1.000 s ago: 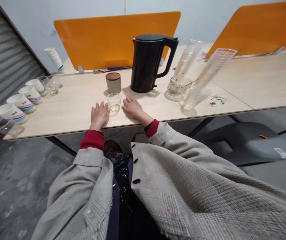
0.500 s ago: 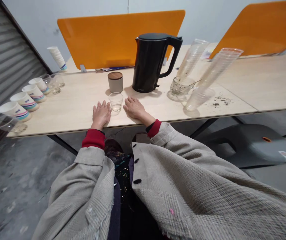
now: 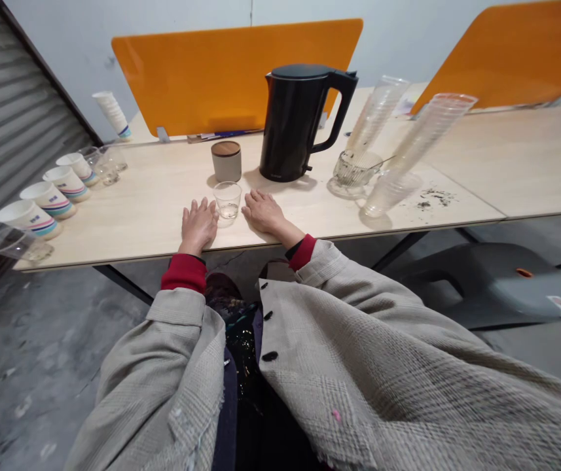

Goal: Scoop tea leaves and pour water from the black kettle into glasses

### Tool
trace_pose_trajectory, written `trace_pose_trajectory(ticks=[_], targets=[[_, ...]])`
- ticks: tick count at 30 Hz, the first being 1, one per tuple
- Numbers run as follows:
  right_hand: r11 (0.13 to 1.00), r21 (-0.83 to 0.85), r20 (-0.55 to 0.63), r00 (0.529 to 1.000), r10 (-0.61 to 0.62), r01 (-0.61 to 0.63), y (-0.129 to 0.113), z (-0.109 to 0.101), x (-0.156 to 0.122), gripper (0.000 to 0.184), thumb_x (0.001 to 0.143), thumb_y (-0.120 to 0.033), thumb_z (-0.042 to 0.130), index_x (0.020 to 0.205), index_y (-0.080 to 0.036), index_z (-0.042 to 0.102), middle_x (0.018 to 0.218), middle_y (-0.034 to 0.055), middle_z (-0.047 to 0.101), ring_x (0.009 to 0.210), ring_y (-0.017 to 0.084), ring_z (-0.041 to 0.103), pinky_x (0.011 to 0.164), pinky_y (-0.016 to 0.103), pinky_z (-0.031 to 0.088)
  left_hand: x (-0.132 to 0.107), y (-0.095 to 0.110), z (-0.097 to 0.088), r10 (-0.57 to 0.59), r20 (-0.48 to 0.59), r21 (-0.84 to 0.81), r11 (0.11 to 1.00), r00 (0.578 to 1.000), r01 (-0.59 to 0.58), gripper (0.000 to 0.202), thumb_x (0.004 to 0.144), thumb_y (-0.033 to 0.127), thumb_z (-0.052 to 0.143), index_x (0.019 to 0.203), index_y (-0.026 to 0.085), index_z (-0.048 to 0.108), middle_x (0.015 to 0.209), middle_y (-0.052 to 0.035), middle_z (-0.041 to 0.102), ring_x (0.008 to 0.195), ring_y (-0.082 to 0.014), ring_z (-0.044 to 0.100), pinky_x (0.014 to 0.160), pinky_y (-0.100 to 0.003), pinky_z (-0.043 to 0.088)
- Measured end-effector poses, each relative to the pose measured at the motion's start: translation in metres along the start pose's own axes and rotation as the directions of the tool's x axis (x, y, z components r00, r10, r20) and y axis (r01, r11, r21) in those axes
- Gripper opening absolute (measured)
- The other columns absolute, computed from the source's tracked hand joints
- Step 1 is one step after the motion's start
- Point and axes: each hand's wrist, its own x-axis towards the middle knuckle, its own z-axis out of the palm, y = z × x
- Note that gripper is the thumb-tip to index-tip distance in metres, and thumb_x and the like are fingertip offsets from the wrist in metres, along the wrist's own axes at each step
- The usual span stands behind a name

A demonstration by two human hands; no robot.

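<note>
The left hand [image 3: 199,226] and right hand [image 3: 264,211] lie flat, fingers spread and empty, on the pale tabletop [image 3: 113,222]. A small glass tumbler [image 3: 227,203] stands between them, seemingly untouched, just below a black kettle [image 3: 292,124] at upper centre.

Left hand [image 3: 198,226] flat, right hand [image 3: 265,212] flat, palms down

A small clear glass [image 3: 228,200] is set upright near the front edge of the tabletop [image 3: 133,212], toward its middle. A shallow layer of clear liquid [image 3: 228,210] is held in the bottom, and the round rim is turned upward.
</note>
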Motion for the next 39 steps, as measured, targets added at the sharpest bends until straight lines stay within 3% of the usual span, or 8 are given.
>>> trace_pose_trajectory(ticks=[19, 26, 39], targets=[[1.000, 0.003, 0.006, 1.000, 0.002, -0.002, -0.0020, -0.0029, -0.0022, 0.062, 0.114, -0.036, 0.034, 0.165, -0.003, 0.048, 0.180, 0.0242, 0.039, 0.170, 0.039, 0.033, 0.139, 0.056, 0.026, -0.0031, 0.0024, -0.0044, 0.000, 0.008, -0.008, 1.000, 1.000, 0.000, 0.066, 0.113, 0.040, 0.020, 0.173, 0.023, 0.041, 0.187, -0.0045, 0.032, 0.175, -0.0366, 0.022, 0.142, -0.060, 0.019], [1.000, 0.008, 0.024, 1.000, 0.011, -0.011, -0.0002, -0.0019, -0.0010, 0.065, 0.114, -0.039, 0.033, 0.168, -0.003, 0.044, 0.183, 0.0232, 0.034, 0.172, 0.039, 0.030, 0.140, 0.056, 0.024, -0.0022, 0.0019, -0.0056, -0.007, 0.016, -0.028, 1.000, 1.000, 0.007, 0.069, 0.112, 0.041, 0.020, 0.174, 0.017, 0.039, 0.187, -0.0075, 0.029, 0.175, -0.0359, 0.020, 0.142, -0.060, 0.018], [1.000, 0.000, 0.030, 1.000, 0.006, -0.006, -0.0007, -0.0032, -0.0024, 0.066, 0.114, -0.039, 0.033, 0.169, -0.002, 0.043, 0.183, 0.0239, 0.033, 0.172, 0.039, 0.030, 0.140, 0.057, 0.024, 0.0001, -0.0002, -0.0015, 0.008, 0.000, -0.007, 1.000, 1.000, -0.008, 0.068, 0.112, 0.041, 0.019, 0.174, 0.021, 0.039, 0.187, -0.0072, 0.031, 0.175, -0.0357, 0.023, 0.141, -0.061, 0.021]])
